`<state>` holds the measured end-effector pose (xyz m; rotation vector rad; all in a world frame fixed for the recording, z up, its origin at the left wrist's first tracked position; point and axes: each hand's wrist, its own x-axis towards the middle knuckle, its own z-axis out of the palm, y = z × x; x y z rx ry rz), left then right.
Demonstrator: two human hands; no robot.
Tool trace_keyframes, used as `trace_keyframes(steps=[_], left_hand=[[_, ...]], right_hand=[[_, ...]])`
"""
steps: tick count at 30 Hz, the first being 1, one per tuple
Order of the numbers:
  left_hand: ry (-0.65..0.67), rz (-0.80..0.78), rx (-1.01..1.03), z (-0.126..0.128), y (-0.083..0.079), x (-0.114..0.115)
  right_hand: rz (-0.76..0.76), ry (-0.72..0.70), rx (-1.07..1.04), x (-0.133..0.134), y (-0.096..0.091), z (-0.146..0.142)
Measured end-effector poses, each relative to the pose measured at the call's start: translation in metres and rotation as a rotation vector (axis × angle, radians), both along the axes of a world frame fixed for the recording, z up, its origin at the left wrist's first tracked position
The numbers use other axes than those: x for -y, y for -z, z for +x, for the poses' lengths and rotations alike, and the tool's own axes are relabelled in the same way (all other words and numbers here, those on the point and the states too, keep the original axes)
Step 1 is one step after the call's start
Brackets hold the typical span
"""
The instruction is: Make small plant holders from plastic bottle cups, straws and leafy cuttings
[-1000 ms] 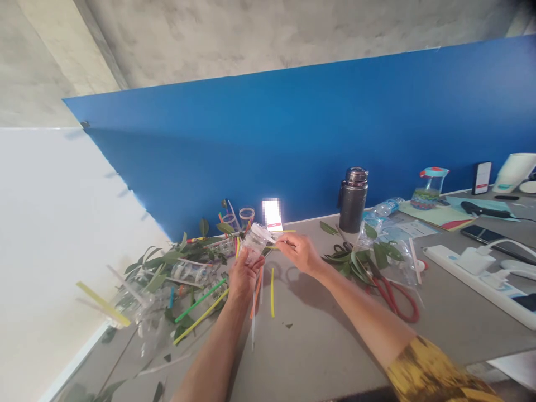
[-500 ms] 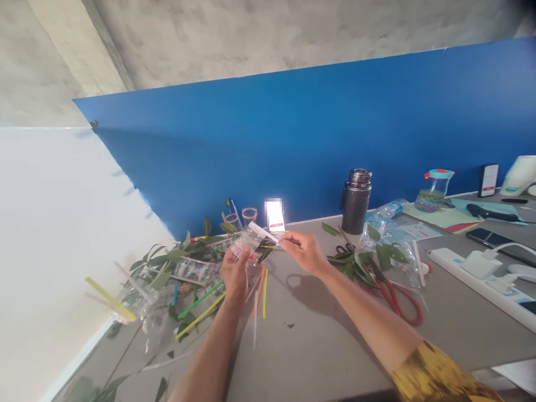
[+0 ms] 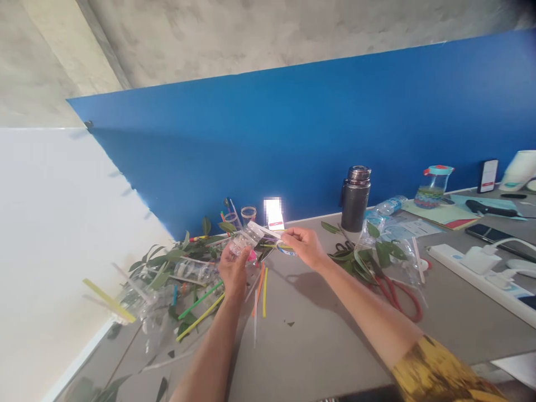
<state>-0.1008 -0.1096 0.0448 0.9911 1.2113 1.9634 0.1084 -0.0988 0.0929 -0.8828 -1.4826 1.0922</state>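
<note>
My left hand [image 3: 234, 271] is closed around a clear plastic bottle [image 3: 245, 241], which it holds tilted above the table. A white strip [image 3: 268, 230] runs from the bottle's upper end to my right hand [image 3: 305, 245], whose fingertips pinch its other end. Just below the right fingertips shows a curved white-and-blue thing [image 3: 287, 252], too small to name. Beneath and beside the left hand lie cut straws, among them an orange straw [image 3: 258, 287], a yellow straw [image 3: 265, 293] and a green straw [image 3: 201, 300]. Something pink [image 3: 252, 255] shows behind the bottle.
Leafy twigs [image 3: 157, 259] and clear plastic pieces crowd the left. A lit phone [image 3: 275, 215] leans against the blue partition [image 3: 268, 139]. Rightward stand a dark thermos [image 3: 355, 198], red-handled scissors [image 3: 396, 296], a jug [image 3: 433, 187] and a power strip [image 3: 481, 285].
My right hand has shifted slightly, still pinching the strip. The strip now looks longer and more slanted, and the curved white-and-blue thing shows below the fingers. The left hand keeps the bottle.
</note>
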Motion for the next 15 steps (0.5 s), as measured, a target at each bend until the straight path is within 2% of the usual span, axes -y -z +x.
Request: trace_keyframes(steps=[2, 4, 9, 12, 15], left_hand=[[-0.110, -0.004, -0.096, 0.0003, -0.0006, 0.0013], [-0.153, 0.022, -0.132, 0.0004, 0.0001, 0.0012], [-0.181, 0.111, -0.112, -0.0035, 0.0039, -0.0022], [-0.197, 0.063, -0.122, -0.0052, 0.0035, -0.0025], [-0.160, 0.025, -0.091, -0.0045, 0.0016, -0.0010]], right_hand=[[-0.027, 0.005, -0.024, 0.0009, -0.0016, -0.0005], [-0.043, 0.008, -0.045, 0.0009, -0.0025, -0.0009], [-0.066, 0.009, -0.087, -0.0005, -0.0024, -0.0008], [-0.058, -0.003, -0.128, -0.0019, -0.0013, -0.0005], [-0.053, -0.015, -0.132, -0.0032, 0.0008, -0.0008]])
